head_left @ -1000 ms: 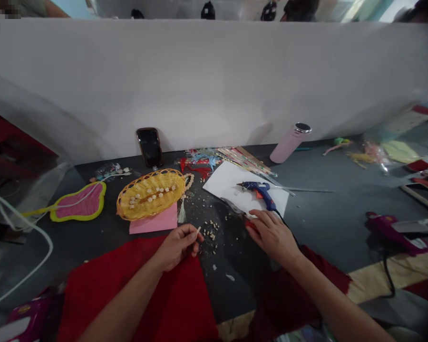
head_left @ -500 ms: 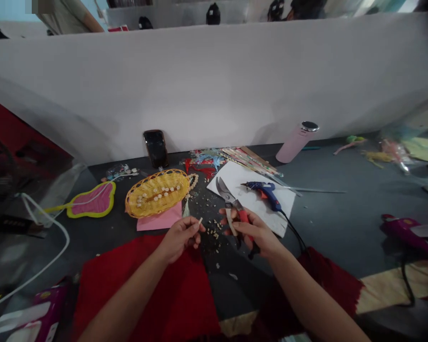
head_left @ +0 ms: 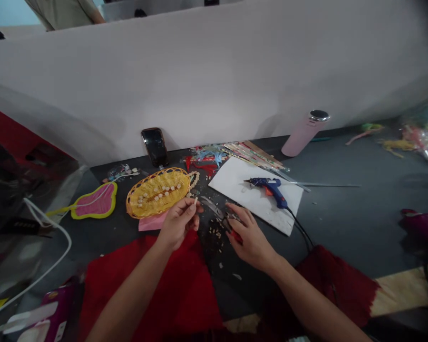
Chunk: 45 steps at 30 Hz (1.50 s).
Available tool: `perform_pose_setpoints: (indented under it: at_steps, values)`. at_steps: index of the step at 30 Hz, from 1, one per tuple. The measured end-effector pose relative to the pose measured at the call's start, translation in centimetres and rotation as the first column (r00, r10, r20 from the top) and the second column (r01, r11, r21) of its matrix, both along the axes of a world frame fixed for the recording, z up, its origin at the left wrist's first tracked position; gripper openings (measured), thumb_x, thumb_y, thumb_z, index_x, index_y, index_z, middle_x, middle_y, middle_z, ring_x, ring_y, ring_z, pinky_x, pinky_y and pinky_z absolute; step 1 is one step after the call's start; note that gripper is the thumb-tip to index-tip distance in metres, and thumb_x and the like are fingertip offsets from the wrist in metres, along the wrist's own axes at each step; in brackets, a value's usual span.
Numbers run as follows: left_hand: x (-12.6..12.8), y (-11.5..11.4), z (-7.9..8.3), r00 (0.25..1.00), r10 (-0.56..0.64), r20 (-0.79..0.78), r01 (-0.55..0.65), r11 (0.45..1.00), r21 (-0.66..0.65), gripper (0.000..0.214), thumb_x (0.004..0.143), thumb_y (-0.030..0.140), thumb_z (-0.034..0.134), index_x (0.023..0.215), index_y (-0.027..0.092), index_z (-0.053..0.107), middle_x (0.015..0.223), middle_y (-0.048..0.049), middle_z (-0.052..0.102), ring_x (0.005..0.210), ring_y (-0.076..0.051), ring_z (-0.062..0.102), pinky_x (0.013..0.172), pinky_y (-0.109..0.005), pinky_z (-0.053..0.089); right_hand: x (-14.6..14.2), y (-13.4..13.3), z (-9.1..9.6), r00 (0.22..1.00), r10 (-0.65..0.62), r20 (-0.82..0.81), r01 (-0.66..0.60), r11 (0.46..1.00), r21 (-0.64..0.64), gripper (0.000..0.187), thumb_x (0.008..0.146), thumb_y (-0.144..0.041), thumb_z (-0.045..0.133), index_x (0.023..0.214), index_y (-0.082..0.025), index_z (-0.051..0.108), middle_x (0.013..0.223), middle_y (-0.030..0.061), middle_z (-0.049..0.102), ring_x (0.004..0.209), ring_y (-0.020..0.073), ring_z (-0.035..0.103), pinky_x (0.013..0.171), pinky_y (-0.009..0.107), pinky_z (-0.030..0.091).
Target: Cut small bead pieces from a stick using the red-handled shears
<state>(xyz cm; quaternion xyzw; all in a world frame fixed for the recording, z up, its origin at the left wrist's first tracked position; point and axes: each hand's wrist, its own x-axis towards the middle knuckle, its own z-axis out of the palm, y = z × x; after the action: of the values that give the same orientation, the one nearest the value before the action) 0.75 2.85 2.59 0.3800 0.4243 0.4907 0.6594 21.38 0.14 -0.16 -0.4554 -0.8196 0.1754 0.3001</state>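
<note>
My left hand (head_left: 178, 222) is closed in a pinch on a small pale stick (head_left: 195, 202), whose tip sticks up between thumb and forefinger. My right hand (head_left: 252, 240) is closed round the red handle of pruning shears (head_left: 214, 207). The blades point left and away from me, toward the stick, and stay a little apart from it. Small pale bits (head_left: 217, 232) lie scattered on the dark table below the shears. Just beyond my left hand is a yellow woven basket (head_left: 157, 190) with small pale flower-like pieces in it.
A blue glue gun (head_left: 269, 185) lies on a white board (head_left: 231, 175). Behind are thin packaged strips (head_left: 257, 156), tassels (head_left: 209, 166), a phone (head_left: 155, 146) and a pink bottle (head_left: 303, 135). Red cloth (head_left: 157, 289) covers the near left; a pink fan-shaped item (head_left: 94, 202) lies left.
The shears have swung left, their blades now toward my left hand. My left hand has risen slightly with the stick. The view has tilted down and shifted a little.
</note>
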Motion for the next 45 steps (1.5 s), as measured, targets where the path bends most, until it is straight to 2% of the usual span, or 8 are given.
perform_pose_setpoints:
  at_steps: [6,13,33,38,40,42,45]
  values:
    - [-0.2,-0.2,-0.7,0.997,0.046,-0.07,-0.045,0.999,0.014,0.016,0.078,0.029,0.06,0.085,0.015,0.056,0.079,-0.0006,0.058,0.046,-0.003,0.047,0.042,-0.016,0.037,-0.1,0.0,-0.7,0.991,-0.032,0.134,0.026,0.999,0.045,0.02,0.074,-0.009,0.049,0.09,-0.018,0.056,0.137,0.0106,0.034,0.119,0.0288,0.036,0.094,0.048,0.037]
    - [0.0,-0.3,-1.6,0.995,0.006,-0.1,-0.004,1.0,0.023,0.016,0.079,0.031,0.059,0.085,0.016,0.055,0.071,0.0031,0.05,0.047,-0.003,0.043,0.041,-0.016,0.035,-0.2,-0.2,-0.9,0.983,-0.021,0.185,0.013,0.999,0.047,0.022,0.074,-0.011,0.052,0.093,-0.019,0.057,0.137,0.0111,0.033,0.118,0.0299,0.035,0.093,0.048,0.036]
    - [0.1,-0.5,-1.6,0.993,-0.007,-0.12,0.007,1.0,0.004,0.017,0.077,0.032,0.06,0.081,0.017,0.053,0.067,0.0049,0.046,0.046,-0.003,0.04,0.042,-0.015,0.031,-0.1,0.0,-1.4,0.991,0.085,0.104,-0.094,0.992,0.085,0.022,0.076,-0.007,0.046,0.095,-0.016,0.053,0.13,0.0158,0.037,0.117,0.0278,0.039,0.095,0.048,0.039]
    - [0.2,-0.5,-1.6,0.988,-0.009,-0.151,0.012,1.0,0.021,0.014,0.079,0.03,0.058,0.079,0.018,0.052,0.065,0.0055,0.044,0.047,-0.004,0.039,0.043,-0.015,0.031,0.0,-0.1,-1.5,0.994,0.089,0.069,-0.092,0.995,0.046,0.021,0.078,-0.007,0.044,0.094,-0.018,0.053,0.127,0.0144,0.041,0.118,0.0267,0.04,0.095,0.049,0.039]
    - [0.1,-0.5,-1.6,0.981,0.003,-0.196,0.006,0.999,0.045,0.013,0.079,0.03,0.058,0.078,0.018,0.052,0.064,0.0054,0.045,0.047,-0.004,0.038,0.043,-0.015,0.031,0.0,-0.1,-1.6,0.998,0.062,0.02,-0.063,0.998,0.018,0.028,0.076,-0.007,0.046,0.101,-0.018,0.051,0.127,0.0145,0.043,0.118,0.0262,0.041,0.095,0.047,0.04]
    - [-0.1,-0.6,-1.4,0.965,0.012,-0.264,0.006,0.998,0.068,0.013,0.079,0.03,0.057,0.077,0.018,0.053,0.064,0.005,0.046,0.047,-0.004,0.039,0.044,-0.016,0.032,0.0,-0.1,-1.6,0.999,0.025,-0.021,-0.026,1.0,-0.005,0.045,0.072,-0.009,0.049,0.116,-0.017,0.044,0.129,0.0158,0.042,0.119,0.0266,0.041,0.094,0.046,0.041]
    - [-0.3,-0.9,-1.1,0.929,-0.001,-0.371,0.036,0.996,0.086,0.014,0.08,0.031,0.056,0.079,0.018,0.055,0.06,0.0047,0.047,0.048,-0.006,0.04,0.045,-0.017,0.033,0.0,-0.1,-1.5,0.999,0.031,0.029,-0.029,0.998,-0.05,0.068,0.069,-0.012,0.051,0.133,-0.016,0.028,0.128,0.0156,0.045,0.116,0.0273,0.044,0.093,0.045,0.042]
